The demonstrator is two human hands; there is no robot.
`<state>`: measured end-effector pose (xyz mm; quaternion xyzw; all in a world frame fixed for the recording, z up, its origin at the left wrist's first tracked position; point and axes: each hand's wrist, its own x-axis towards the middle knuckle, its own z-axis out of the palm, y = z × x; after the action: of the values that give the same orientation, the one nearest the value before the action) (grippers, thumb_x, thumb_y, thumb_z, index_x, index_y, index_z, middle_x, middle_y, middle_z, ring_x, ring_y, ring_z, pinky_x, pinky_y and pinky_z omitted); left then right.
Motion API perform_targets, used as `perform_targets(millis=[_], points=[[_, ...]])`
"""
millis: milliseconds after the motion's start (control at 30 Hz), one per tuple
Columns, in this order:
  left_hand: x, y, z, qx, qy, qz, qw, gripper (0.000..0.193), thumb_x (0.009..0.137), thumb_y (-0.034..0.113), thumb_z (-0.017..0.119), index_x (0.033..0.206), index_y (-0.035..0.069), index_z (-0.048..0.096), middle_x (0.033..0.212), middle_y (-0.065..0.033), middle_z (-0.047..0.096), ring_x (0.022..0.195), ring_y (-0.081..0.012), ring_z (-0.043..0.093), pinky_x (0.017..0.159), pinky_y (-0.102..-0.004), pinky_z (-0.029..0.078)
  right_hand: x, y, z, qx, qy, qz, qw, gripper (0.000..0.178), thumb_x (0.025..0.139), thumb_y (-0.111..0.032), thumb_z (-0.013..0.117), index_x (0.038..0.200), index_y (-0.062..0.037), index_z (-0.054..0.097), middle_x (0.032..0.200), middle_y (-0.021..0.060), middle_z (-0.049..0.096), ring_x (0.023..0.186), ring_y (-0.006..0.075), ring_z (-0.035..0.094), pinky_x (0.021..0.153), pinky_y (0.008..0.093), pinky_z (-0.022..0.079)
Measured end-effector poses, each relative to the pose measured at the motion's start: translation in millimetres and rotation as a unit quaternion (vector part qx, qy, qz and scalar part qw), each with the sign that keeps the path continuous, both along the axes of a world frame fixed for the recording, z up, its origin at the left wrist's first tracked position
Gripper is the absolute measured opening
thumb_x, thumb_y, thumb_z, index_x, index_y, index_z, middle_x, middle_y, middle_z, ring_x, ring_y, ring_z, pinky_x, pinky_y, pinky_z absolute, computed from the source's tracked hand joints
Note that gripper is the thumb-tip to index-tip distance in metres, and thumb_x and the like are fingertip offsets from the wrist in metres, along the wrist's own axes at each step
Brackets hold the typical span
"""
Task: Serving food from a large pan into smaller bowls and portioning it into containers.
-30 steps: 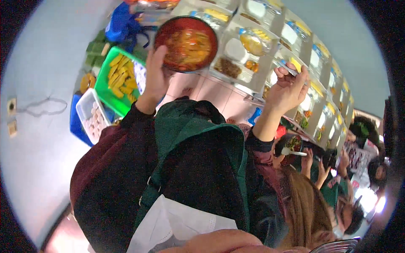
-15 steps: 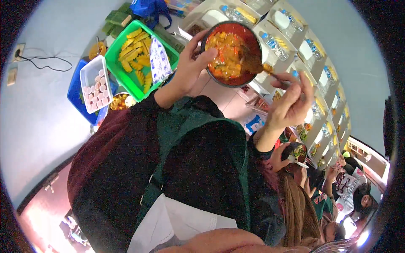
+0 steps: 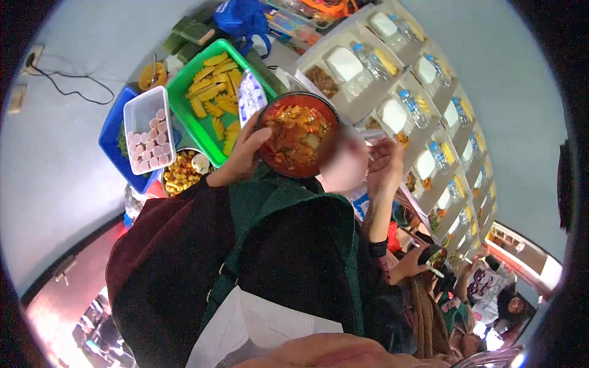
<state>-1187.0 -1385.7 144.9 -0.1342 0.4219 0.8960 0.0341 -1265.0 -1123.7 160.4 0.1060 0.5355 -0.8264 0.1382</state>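
My left hand (image 3: 246,149) grips the left side of a dark-rimmed bowl (image 3: 326,110), its thumb over the rim. Chunky orange-red stew (image 3: 293,138) with red pieces fills the bowl's bottom. To the right, beside the nearest meal boxes, my right hand (image 3: 384,167) is raised with curled fingers around a spoon, which is mostly hidden here. A blurred patch between the bowl and that hand hides part of the view. The closest box (image 3: 405,60) holds a white pack, a water bottle (image 3: 370,61), yellow slices and brown food.
Left of the bowl stand a green tray (image 3: 178,97) of yellow fruit slices, a clear tub (image 3: 130,116) of small pinkish cups, a blue basin (image 3: 109,140) and a pot of cubed food (image 3: 182,172). Rows of open boxes run down the right. Another person's hand (image 3: 407,268) works at lower right.
The bowl has moved left and down, nearer my body, in my left hand. My right hand has gone left and slightly down, away from the bowl's contents. The view has shifted.
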Motion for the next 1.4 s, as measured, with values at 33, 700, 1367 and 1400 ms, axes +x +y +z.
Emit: perform_targets(millis=[33, 700, 1367, 1400], points=[[0.3, -6.6, 6.5, 0.028, 0.013, 0.022, 0.999, 0.060, 0.081, 0.021, 0.053, 0.130, -0.001, 0.028, 0.126, -0.0134, 0.041, 0.114, -0.0226, 0.043, 0.096, -0.0346, 0.034, -3.1, -8.8, -9.5, 0.056, -0.068, 0.005, 0.996, 0.039, 0.091, -0.035, 0.041, 0.104, -0.0009, 0.052, 0.089, 0.0114, 0.060, 0.076, 0.0171, 0.057, 0.054, 0.0273, 0.047], [32.3, -115.2, -7.8, -0.025, -0.020, 0.165, 0.986, 0.057, 0.081, 0.021, 0.054, 0.129, 0.001, 0.031, 0.124, -0.0119, 0.044, 0.113, -0.0233, 0.044, 0.095, -0.0362, 0.035, -48.4, -78.7, -112.4, 0.006, -0.114, -0.205, 0.972, 0.030, 0.081, -0.009, 0.037, 0.104, 0.0103, 0.042, 0.087, 0.0222, 0.056, 0.069, 0.0333, 0.060, 0.057, 0.0420, 0.054], [28.1, -108.4, -13.5, -0.014, -0.029, 0.134, 0.991, 0.055, 0.082, 0.017, 0.051, 0.130, 0.002, 0.030, 0.125, -0.0120, 0.043, 0.113, -0.0232, 0.044, 0.095, -0.0368, 0.035, -43.8, -77.2, -118.0, -0.008, -0.132, -0.170, 0.976, 0.028, 0.076, -0.001, 0.035, 0.102, 0.0075, 0.040, 0.092, 0.0221, 0.052, 0.078, 0.0385, 0.058, 0.067, 0.0510, 0.053], [28.3, -108.1, -13.8, -0.008, -0.026, 0.135, 0.990, 0.055, 0.081, 0.017, 0.051, 0.130, 0.002, 0.030, 0.125, -0.0120, 0.043, 0.113, -0.0230, 0.044, 0.095, -0.0366, 0.035, -47.0, -78.2, -118.5, -0.008, -0.131, -0.170, 0.977, 0.028, 0.076, -0.001, 0.035, 0.102, 0.0075, 0.040, 0.092, 0.0221, 0.052, 0.078, 0.0385, 0.058, 0.067, 0.0510, 0.053]])
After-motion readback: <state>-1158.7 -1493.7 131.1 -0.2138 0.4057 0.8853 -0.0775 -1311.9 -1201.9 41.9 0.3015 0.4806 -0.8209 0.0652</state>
